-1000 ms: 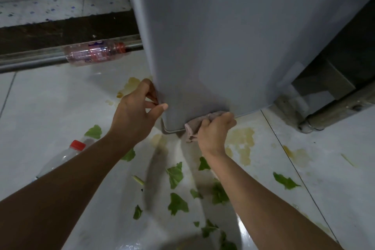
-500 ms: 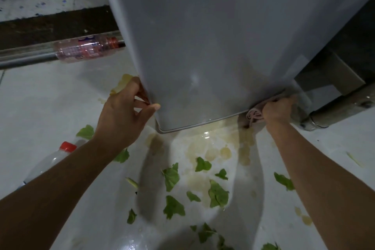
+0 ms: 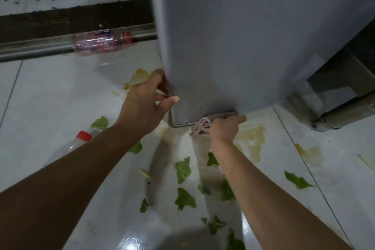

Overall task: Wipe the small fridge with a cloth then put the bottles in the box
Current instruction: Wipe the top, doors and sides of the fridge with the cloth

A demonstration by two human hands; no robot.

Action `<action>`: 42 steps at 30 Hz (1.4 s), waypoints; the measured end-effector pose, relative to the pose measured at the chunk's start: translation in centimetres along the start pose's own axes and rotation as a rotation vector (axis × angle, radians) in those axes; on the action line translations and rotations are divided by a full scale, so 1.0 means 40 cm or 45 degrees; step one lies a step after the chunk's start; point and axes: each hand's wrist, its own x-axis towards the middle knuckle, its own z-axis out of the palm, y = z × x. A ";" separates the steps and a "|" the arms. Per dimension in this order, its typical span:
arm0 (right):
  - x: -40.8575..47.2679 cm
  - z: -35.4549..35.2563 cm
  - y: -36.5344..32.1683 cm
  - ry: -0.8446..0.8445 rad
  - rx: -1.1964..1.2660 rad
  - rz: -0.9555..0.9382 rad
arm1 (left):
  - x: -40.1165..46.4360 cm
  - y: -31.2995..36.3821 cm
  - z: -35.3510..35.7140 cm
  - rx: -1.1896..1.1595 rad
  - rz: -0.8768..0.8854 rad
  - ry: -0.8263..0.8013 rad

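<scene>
The left hand reaches out and its fingers curl around the near left corner of the tall grey metal fridge, thumb flat on the front. The right hand grips a bunched pink cloth and presses it on the fridge's bottom edge. One clear plastic bottle with a red cap lies far left by a metal rail. Another red-capped clear bottle lies on the white tile floor, near green leaf bits.
</scene>
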 end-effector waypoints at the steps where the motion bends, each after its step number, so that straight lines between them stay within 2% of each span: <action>1: -0.020 0.014 0.002 -0.013 0.030 0.012 | 0.002 -0.004 -0.004 -0.012 0.007 -0.023; 7: -0.139 0.100 0.025 -0.155 0.084 0.030 | 0.012 -0.019 -0.052 -0.029 0.147 -0.168; 11: -0.176 0.138 0.032 -0.121 0.140 0.017 | 0.017 -0.038 -0.086 0.013 0.189 -0.336; 16: -0.225 0.189 0.030 -0.306 0.142 0.146 | -0.015 -0.071 -0.113 0.033 0.114 -0.259; 19: -0.247 0.200 0.008 -0.340 0.149 0.225 | -0.041 -0.085 -0.146 0.033 0.086 -0.230; 21: -0.258 0.161 0.003 -0.379 0.052 0.131 | -0.053 -0.094 -0.177 0.025 0.074 -0.196; 23: -0.276 0.092 -0.006 -0.396 -0.041 -0.069 | -0.062 -0.100 -0.206 0.009 0.053 -0.137; 26: -0.308 -0.016 -0.061 -0.340 -0.004 -0.590 | -0.075 -0.101 -0.226 -0.073 -0.012 -0.032; 30: -0.312 -0.080 -0.211 -0.053 0.099 -1.315 | -0.090 -0.082 -0.226 -0.178 -0.058 0.032; 32: -0.291 -0.055 -0.260 0.099 0.040 -1.512 | -0.092 -0.068 -0.222 -0.193 -0.056 0.024; 37: -0.241 0.026 -0.214 0.259 -0.244 -1.513 | -0.094 -0.053 -0.203 -0.165 -0.041 -0.011; 40: -0.219 0.039 -0.118 0.228 -0.438 -1.387 | -0.100 -0.060 -0.183 -0.139 -0.072 -0.022; 42: -0.211 0.044 -0.068 0.128 -0.520 -1.263 | -0.102 -0.062 -0.164 -0.110 -0.067 -0.036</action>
